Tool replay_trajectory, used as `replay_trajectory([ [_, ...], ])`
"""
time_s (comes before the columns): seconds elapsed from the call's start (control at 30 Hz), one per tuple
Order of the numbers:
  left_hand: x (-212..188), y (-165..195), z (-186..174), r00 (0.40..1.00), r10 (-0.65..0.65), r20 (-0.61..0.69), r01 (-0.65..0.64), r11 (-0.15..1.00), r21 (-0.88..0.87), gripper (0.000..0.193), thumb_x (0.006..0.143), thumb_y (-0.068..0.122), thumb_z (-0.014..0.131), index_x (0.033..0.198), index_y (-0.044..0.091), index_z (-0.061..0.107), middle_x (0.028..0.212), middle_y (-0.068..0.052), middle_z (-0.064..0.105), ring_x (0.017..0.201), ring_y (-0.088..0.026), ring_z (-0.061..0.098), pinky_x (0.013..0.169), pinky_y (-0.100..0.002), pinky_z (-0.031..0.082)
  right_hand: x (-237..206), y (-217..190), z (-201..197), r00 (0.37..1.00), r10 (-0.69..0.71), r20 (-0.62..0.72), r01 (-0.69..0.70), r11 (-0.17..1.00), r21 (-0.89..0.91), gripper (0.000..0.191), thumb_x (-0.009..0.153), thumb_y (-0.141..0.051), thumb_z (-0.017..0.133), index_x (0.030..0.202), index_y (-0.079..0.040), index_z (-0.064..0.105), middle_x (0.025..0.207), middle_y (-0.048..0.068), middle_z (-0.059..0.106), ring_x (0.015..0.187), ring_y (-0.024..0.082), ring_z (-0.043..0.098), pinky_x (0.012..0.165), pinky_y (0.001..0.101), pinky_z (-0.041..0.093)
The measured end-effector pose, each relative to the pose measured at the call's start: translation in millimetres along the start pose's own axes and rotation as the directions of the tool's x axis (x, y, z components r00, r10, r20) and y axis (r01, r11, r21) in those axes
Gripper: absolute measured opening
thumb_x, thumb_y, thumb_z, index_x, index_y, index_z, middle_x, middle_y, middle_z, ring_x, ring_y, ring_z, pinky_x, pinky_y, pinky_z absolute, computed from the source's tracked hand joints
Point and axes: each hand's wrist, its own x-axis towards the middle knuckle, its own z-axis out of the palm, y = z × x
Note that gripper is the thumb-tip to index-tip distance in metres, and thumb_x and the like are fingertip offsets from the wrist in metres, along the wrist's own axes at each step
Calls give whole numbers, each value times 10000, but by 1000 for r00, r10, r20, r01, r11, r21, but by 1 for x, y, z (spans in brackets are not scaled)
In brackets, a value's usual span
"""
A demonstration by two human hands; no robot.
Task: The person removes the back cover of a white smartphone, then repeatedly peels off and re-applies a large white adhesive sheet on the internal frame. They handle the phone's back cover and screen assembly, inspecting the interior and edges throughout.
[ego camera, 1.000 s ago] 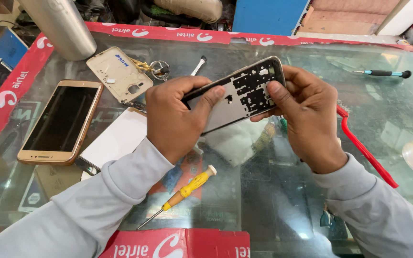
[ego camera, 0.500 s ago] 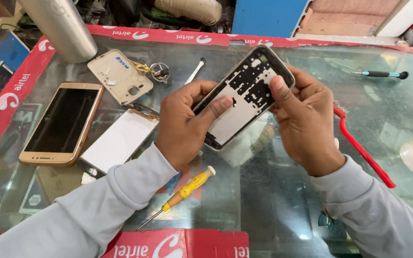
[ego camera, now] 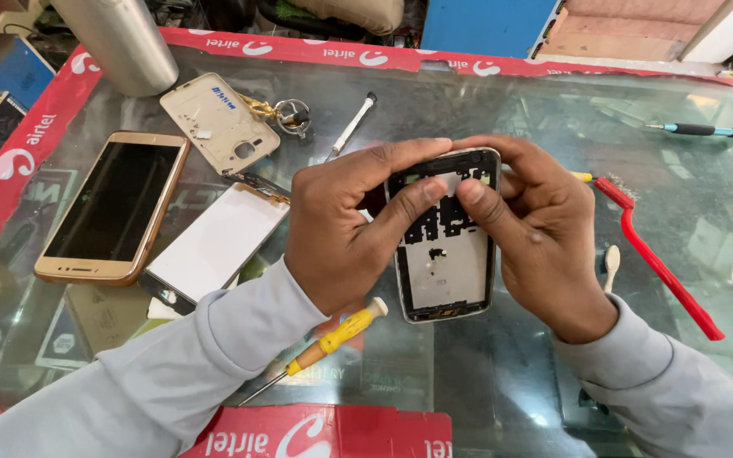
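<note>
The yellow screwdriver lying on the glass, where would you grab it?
Probably by the fat yellow handle of the screwdriver, coming from above. The thin metal tip points down-left and the left hand sits just above the handle's end.

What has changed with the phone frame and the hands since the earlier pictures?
The phone frame was turned from a slant to nearly upright. Both the left hand and the right hand kept hold, thumbs pressing its upper part. The yellow screwdriver and gold phone stayed put.

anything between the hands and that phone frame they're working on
Nothing visible. The left hand and right hand both grip the phone frame directly, thumbs pressed on its inner face, above the glass counter.
</note>
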Motion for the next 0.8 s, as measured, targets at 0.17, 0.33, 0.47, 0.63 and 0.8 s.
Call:
replay_trajectory([
  [0.17, -7, 9, -1, 998, 4, -65, -6, 999, -34, 235, 1027, 83, 762, 1259, 65, 724, 1020, -91, 795, 885, -120, 793, 786, -227, 614, -8, -10, 11, 994, -81, -67, 74, 992, -99, 305, 1089, -68, 678, 1367, 51, 632, 1062, 59, 743, 944, 62, 688, 880, 220, 580],
  [0.33, 0, 13, -7, 994, 80, -70, -83, 995, -50, 188, 1059, 65, 763, 1238, 58, 708, 1030, -96, 787, 917, -120, 790, 806, -218, 616, -1, -23, 14, 991, -126, -56, 117, 983, -144, 321, 1095, -76, 687, 1386, 45, 625, 1011, 43, 736, 891, 37, 644, 780, 176, 530],
  [0.47, 4, 20, -7, 994, 79, -78, -77, 996, 36, 248, 1016, 118, 773, 1232, 37, 683, 977, -88, 759, 855, -114, 758, 741, -220, 590, 2, -30, 15, 995, -1, -96, 0, 1000, -16, 359, 981, -128, 636, 1310, 8, 595, 1008, -13, 712, 886, 11, 636, 770, 162, 527],
  [0.63, 5, 18, -4, 997, -42, -63, 45, 997, 55, 229, 941, 161, 804, 1102, 29, 709, 792, -42, 729, 629, -99, 676, 571, -245, 514, -1, -25, 16, 981, -151, -125, 123, 970, -208, 185, 1133, -76, 666, 1273, 42, 640, 982, 25, 709, 849, 20, 632, 752, 167, 507],
  [0.8, -2, 15, -2, 995, 33, -89, -28, 998, 54, 153, 1028, 170, 788, 1096, 48, 725, 814, -31, 737, 644, -47, 688, 570, -207, 508, -10, -20, 13, 960, -239, -145, 183, 929, -321, 130, 1161, -59, 670, 1228, 52, 662, 945, 24, 698, 800, 20, 610, 703, 157, 485],
])
